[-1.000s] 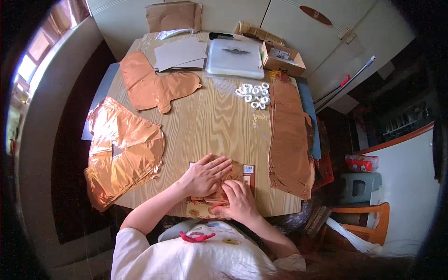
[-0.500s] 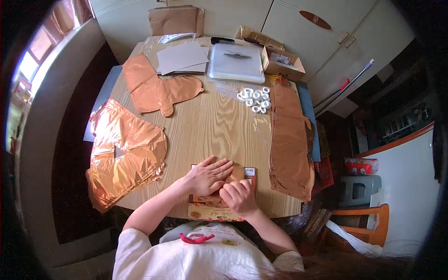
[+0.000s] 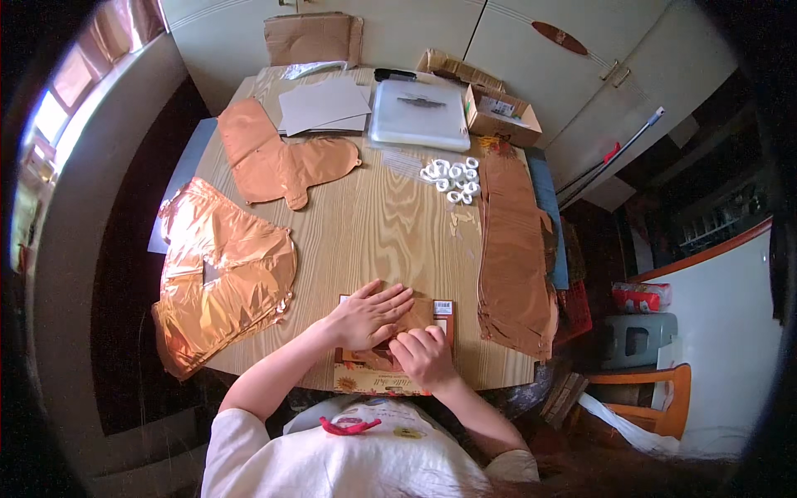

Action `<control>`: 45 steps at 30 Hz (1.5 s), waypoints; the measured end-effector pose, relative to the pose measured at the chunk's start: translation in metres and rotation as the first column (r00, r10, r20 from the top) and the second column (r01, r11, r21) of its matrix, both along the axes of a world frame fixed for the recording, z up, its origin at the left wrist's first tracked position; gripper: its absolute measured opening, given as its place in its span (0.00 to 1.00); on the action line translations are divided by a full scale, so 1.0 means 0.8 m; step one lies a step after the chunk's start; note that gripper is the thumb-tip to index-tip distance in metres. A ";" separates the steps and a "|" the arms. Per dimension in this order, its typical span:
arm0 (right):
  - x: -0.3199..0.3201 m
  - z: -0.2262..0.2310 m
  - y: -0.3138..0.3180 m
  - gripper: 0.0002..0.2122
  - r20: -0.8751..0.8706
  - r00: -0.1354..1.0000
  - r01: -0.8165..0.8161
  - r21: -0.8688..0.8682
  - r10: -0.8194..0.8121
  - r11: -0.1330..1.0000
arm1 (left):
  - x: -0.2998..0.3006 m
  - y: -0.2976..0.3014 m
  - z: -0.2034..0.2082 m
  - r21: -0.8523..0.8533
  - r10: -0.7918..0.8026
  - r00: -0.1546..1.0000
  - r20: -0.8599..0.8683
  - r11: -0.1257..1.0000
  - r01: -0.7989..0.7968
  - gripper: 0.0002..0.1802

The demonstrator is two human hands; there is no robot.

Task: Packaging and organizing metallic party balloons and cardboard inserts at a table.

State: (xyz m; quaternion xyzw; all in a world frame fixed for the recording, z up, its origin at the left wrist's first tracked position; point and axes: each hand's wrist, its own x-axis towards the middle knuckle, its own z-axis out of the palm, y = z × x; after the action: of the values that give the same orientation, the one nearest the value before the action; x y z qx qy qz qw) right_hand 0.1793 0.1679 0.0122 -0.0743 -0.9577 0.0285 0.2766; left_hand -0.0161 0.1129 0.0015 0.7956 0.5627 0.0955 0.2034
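Observation:
At the near edge of the table lies a printed orange-and-brown card package (image 3: pixel 374 379) with a brown piece of foil (image 3: pixel 422 314) on top. My left hand (image 3: pixel 367 319) rests flat over it, fingers stretched toward the right. Close beside it, my right hand (image 3: pixel 424 357) is closed, its curled fingers pressed down on the right part of the package. Whatever its fingertips pinch is hidden. To the left are shiny copper foil balloons (image 3: pixel 241 274), flat and stacked. Beyond them lies another flat, matte copper foil balloon (image 3: pixel 278 158).
At right lies a stack of long copper foil balloons (image 3: pixel 515 241). White ribbon rolls (image 3: pixel 454 178) cluster beside it. Farther back are grey sheets (image 3: pixel 324 104), a clear plastic bag stack (image 3: pixel 419 114) and a small open cardboard box (image 3: pixel 502 116). A wooden chair (image 3: pixel 677 398) stands right of the table.
My right hand has shifted very slightly on the package, its fingers still curled. My left hand stays flat in about the same place.

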 end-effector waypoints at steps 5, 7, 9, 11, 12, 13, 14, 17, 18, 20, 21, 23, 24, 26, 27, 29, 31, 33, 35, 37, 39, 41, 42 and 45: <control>-0.002 0.000 -0.001 0.04 0.015 1.000 -0.022 0.104 0.021 0.994 | 0.001 0.001 0.000 -0.026 0.018 1.000 0.014 1.000 -0.018 0.33; 0.000 0.001 -0.002 0.04 0.033 0.999 -0.037 0.123 0.033 0.992 | 0.001 0.001 0.000 -0.007 0.003 1.000 -0.011 1.000 -0.003 0.33; 0.003 0.004 -0.003 0.04 0.045 0.998 -0.055 0.120 0.050 0.991 | 0.000 0.001 -0.001 0.001 -0.002 1.000 -0.019 1.000 0.002 0.33; 0.001 0.004 -0.003 0.04 0.025 1.000 -0.005 0.089 0.003 0.996 | -0.001 0.002 -0.003 -0.003 -0.003 1.000 -0.012 1.000 0.003 0.34; 0.001 0.004 -0.004 0.04 0.016 1.000 0.021 0.073 -0.022 0.997 | -0.001 0.001 -0.002 -0.007 -0.002 1.000 -0.007 1.000 0.002 0.34; 0.003 0.003 -0.003 0.04 0.028 0.999 0.015 0.089 -0.017 0.996 | -0.001 0.001 0.000 -0.011 0.000 1.000 -0.002 1.000 0.000 0.34; 0.003 0.001 -0.003 0.04 0.038 0.999 0.008 0.105 -0.012 0.994 | -0.001 0.001 0.002 -0.016 0.001 1.000 0.000 1.000 -0.001 0.34; 0.004 -0.002 -0.004 0.04 0.074 0.997 0.000 0.124 -0.009 0.992 | 0.000 0.002 0.002 -0.036 0.015 1.000 0.022 0.999 -0.014 0.34; 0.003 -0.002 -0.004 0.04 0.087 0.996 -0.001 0.125 -0.010 0.992 | 0.000 0.003 0.001 -0.039 0.013 1.000 0.020 0.999 -0.012 0.34; 0.003 -0.003 -0.004 0.04 0.072 0.997 0.009 0.110 -0.017 0.994 | 0.000 0.003 -0.001 -0.046 0.010 1.000 0.015 0.999 -0.010 0.34; 0.002 -0.002 -0.004 0.04 0.065 0.998 0.013 0.103 -0.020 0.995 | -0.001 0.003 -0.001 -0.033 0.002 1.000 0.005 0.999 -0.002 0.35; 0.003 0.012 -0.007 0.05 0.069 0.998 0.006 0.024 -0.008 1.000 | -0.001 0.003 -0.001 -0.011 -0.013 1.000 -0.016 1.000 0.013 0.35; 0.003 0.018 -0.007 0.05 0.071 0.997 0.002 -0.016 -0.001 1.000 | -0.002 0.002 -0.002 -0.009 -0.011 1.000 -0.023 1.000 0.011 0.35; 0.010 0.010 -0.007 0.06 0.100 0.995 -0.011 0.025 0.008 1.000 | -0.002 0.001 -0.004 -0.003 -0.011 0.999 -0.037 1.000 0.011 0.35; 0.013 0.006 -0.007 0.06 0.115 0.993 -0.016 0.046 0.011 0.999 | -0.002 0.001 -0.004 0.002 -0.012 0.999 -0.038 1.000 0.012 0.35; 0.016 0.001 -0.007 0.08 0.118 0.992 -0.039 0.038 0.034 0.999 | -0.001 0.001 -0.006 0.012 -0.012 0.999 -0.043 1.000 0.013 0.35; 0.018 -0.001 -0.011 0.09 0.113 0.992 -0.052 0.009 0.051 0.999 | -0.001 0.001 -0.009 0.064 -0.015 0.999 -0.040 0.998 0.018 0.35; 0.022 -0.001 -0.020 0.10 0.105 0.993 -0.057 -0.040 0.061 0.998 | -0.002 0.000 -0.012 0.101 -0.013 0.999 -0.051 0.995 0.018 0.35; 0.029 0.003 -0.029 0.11 0.079 0.994 -0.072 -0.100 0.080 0.992 | -0.001 -0.001 -0.014 0.119 -0.007 0.997 -0.079 0.993 0.016 0.35; 0.039 0.010 -0.039 0.18 0.104 0.991 -0.061 -0.172 0.080 0.983 | 0.001 0.001 -0.012 0.134 -0.003 0.995 -0.101 0.991 0.017 0.37; 0.049 0.009 -0.041 0.20 0.150 0.984 -0.070 -0.154 0.094 0.986 | 0.003 0.000 -0.009 0.150 0.001 0.991 -0.133 0.989 0.019 0.39; 0.053 0.007 -0.041 0.22 0.179 0.979 -0.081 -0.119 0.102 0.990 | 0.005 -0.001 -0.003 0.166 0.005 0.984 -0.176 0.986 0.025 0.43; 0.054 0.005 -0.041 0.22 0.184 0.977 -0.088 -0.092 0.103 0.992 | 0.006 -0.001 0.001 0.163 0.002 0.983 -0.181 0.986 0.028 0.45; 0.057 0.000 -0.044 0.22 0.165 0.984 -0.065 -0.056 0.074 0.996 | 0.008 -0.003 0.010 0.157 0.001 0.980 -0.201 0.987 0.031 0.50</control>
State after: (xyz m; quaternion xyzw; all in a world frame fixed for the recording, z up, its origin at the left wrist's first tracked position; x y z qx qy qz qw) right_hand 0.2251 0.1331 0.0122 -0.0501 -0.9785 0.0560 0.1923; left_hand -0.0095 0.1105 0.0099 0.8190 0.5649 0.0582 0.0823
